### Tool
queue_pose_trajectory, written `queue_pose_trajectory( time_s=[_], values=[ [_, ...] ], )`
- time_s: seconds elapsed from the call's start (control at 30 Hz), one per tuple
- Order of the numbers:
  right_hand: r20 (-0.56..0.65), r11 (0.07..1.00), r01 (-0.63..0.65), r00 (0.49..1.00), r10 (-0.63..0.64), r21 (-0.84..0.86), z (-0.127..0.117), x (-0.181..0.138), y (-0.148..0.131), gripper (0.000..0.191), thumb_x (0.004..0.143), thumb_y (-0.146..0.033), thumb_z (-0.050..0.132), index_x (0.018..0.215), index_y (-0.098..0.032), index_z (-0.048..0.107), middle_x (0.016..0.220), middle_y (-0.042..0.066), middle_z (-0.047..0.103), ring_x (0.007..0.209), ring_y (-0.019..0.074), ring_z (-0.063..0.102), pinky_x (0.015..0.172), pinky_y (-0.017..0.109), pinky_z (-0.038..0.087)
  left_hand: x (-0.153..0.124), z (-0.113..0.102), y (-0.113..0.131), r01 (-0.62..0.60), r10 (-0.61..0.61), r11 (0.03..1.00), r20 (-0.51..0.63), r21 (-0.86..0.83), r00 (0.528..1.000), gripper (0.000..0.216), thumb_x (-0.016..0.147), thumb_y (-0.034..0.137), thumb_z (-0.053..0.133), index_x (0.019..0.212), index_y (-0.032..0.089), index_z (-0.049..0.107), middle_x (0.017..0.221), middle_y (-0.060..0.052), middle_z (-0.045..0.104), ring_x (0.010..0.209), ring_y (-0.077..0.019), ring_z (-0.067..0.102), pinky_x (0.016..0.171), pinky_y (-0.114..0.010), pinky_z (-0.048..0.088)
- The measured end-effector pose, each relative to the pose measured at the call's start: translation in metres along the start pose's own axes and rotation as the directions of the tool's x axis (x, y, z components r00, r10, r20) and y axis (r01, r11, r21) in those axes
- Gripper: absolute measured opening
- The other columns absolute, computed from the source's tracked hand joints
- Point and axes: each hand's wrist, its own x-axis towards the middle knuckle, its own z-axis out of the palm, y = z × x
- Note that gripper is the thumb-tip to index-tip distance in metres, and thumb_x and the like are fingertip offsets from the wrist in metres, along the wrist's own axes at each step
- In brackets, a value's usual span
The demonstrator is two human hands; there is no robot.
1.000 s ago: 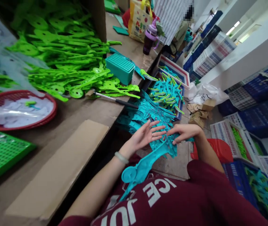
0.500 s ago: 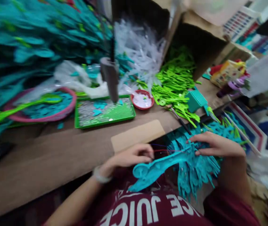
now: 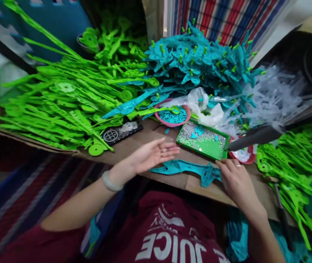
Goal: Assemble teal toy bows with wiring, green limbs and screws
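A long teal plastic part [image 3: 188, 168] lies flat on the wooden table [image 3: 134, 143] in front of me. My left hand [image 3: 151, 155] hovers just above its left end, palm up, fingers stretched out, holding nothing. My right hand [image 3: 234, 179] rests on the table at the part's right end, fingertips touching or pinching its toothed end. A green perforated tray [image 3: 203, 140] with small silver and teal bits sits just behind the part.
A big heap of bright green parts [image 3: 70, 98] fills the left. Teal parts [image 3: 196, 62] pile at the back. A pink bowl [image 3: 172, 116] holds teal bits, a red dish [image 3: 242, 155] sits right, with more green parts [image 3: 293, 160] beyond it. A dark tool tip [image 3: 251, 138] hangs over the tray.
My view swung from the crates on the right to the table. The teal part went from my lap onto the table. My left hand opened and my right hand came down with the part.
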Motion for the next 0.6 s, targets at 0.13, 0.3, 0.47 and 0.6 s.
queue_pose_trajectory(
  time_s=[0.13,0.3,0.47,0.6],
  values=[
    [-0.181,0.973,0.200,0.959,-0.218,-0.113,-0.035,0.015,-0.043,0.036,0.092,-0.012,0.058,0.127,-0.010,0.064,0.115,0.015,0.072,0.098,0.0296,0.063,0.075,0.041,0.055,0.005,0.035,-0.028,0.083,-0.090,0.995,0.169,0.052,0.982,0.042,0.104,0.041,0.044,0.105,0.011,0.073,0.113,-0.014,0.075,0.106,-0.0208,0.069,0.099,-0.034,0.047],
    [-0.539,0.880,0.461,0.714,-0.447,-0.119,-0.011,0.037,-0.041,0.028,0.097,-0.005,0.043,0.108,-0.008,0.069,0.100,0.015,0.075,0.096,0.0251,0.065,0.084,0.038,0.054,0.023,0.056,-0.054,0.250,-0.230,0.968,0.364,-0.007,0.903,0.056,0.102,0.058,0.038,0.088,0.014,0.070,0.076,-0.002,0.064,0.072,-0.0124,0.058,0.081,-0.028,0.042],
    [-0.538,0.800,0.593,0.645,-0.543,-0.096,0.005,0.051,-0.019,0.034,0.099,-0.011,0.042,0.116,-0.015,0.071,0.111,0.010,0.077,0.106,0.0215,0.069,0.088,0.032,0.055,0.047,0.046,-0.066,0.155,-0.157,0.987,0.442,0.042,0.883,0.066,0.098,0.067,0.029,0.096,0.016,0.070,0.082,-0.003,0.062,0.074,-0.0164,0.055,0.082,-0.032,0.042],
    [-0.601,0.742,0.671,0.589,-0.541,-0.010,0.016,0.060,-0.008,0.029,0.102,-0.024,0.046,0.110,-0.022,0.073,0.101,0.004,0.080,0.090,0.0181,0.074,0.080,0.030,0.056,0.024,0.050,-0.057,-0.159,-0.035,0.892,0.416,0.422,0.909,0.066,0.098,0.069,0.027,0.108,0.021,0.071,0.087,-0.005,0.065,0.080,-0.0201,0.060,0.085,-0.038,0.046]
  ],
)
